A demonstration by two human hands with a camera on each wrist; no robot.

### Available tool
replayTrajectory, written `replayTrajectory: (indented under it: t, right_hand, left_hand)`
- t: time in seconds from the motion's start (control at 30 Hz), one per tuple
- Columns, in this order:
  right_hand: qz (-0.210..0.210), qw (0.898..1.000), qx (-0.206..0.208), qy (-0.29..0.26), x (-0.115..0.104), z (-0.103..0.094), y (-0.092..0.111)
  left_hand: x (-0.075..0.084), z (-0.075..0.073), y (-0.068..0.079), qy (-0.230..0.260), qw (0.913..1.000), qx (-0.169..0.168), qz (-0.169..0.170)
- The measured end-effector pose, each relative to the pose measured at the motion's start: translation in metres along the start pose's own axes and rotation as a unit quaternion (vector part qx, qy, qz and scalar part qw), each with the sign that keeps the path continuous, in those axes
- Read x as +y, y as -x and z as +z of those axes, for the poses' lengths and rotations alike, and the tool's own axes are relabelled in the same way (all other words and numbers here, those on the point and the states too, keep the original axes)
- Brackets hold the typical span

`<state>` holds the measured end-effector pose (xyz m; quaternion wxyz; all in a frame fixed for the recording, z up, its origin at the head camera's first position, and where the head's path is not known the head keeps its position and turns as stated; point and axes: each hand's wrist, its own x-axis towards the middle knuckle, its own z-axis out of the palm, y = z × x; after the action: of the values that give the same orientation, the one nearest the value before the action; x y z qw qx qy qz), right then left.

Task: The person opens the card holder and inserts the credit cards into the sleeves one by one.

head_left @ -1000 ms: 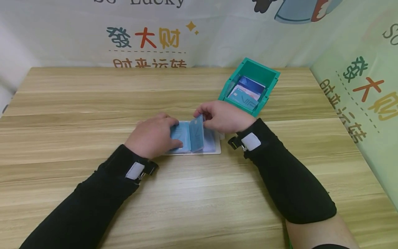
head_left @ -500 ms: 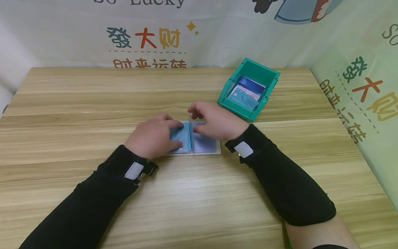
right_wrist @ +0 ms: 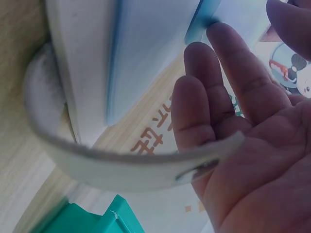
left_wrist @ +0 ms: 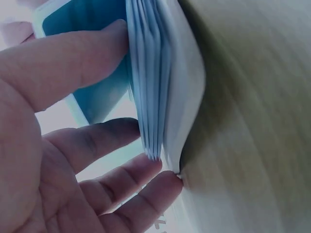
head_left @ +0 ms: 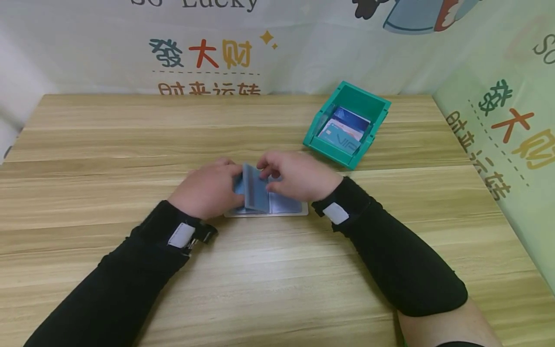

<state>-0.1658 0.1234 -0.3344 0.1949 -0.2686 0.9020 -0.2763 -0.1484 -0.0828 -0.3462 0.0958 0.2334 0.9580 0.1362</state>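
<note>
An open card holder [head_left: 286,201] with a white cover and clear sleeves lies on the table. My left hand [head_left: 205,188] grips its left side; in the left wrist view the thumb lies against a stack of sleeves [left_wrist: 151,82], with fingertips at their far edge. One bluish sleeve page [head_left: 257,190] stands tilted up near the middle. My right hand [head_left: 299,176] is at that page's right side with bent, spread fingers; the thumb is apart from them. In the right wrist view a fingertip is by the page; contact is unclear. A white strap [right_wrist: 131,170] curves out from the cover.
A green plastic bin [head_left: 364,99] stands at the back right, just beyond my right hand. Inside lie several cards [head_left: 342,137], one marked VIP. Printed cloth [head_left: 303,58] hangs behind the wooden table [head_left: 260,279] and along its right side.
The page that the right hand was turning earlier went over to the left. Another sleeve page now stands raised. My right hand has shifted slightly left and nearer; the left stays at the holder.
</note>
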Motion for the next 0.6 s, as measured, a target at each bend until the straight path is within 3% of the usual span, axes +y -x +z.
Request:
replayTrajectory:
  t: [0.2,0.37,0.6]
  right_hand:
    - [-0.023,0.999,-0.006,0.042,-0.0008,0.0013,0.0008]
    - [-0.017,0.997,-0.02,0.067,-0.0017,0.0027,0.0006]
    - [-0.017,0.996,-0.025,0.084,-0.003,0.0042,0.0005]
  left_hand:
    - [-0.0033,-0.004,-0.0005,0.002,0.9999,-0.007,-0.014]
    - [-0.0049,-0.0059,0.0,0.019,0.9996,-0.004,-0.02]
    - [-0.0049,-0.0067,0.0034,0.039,0.9992,-0.007,-0.009]
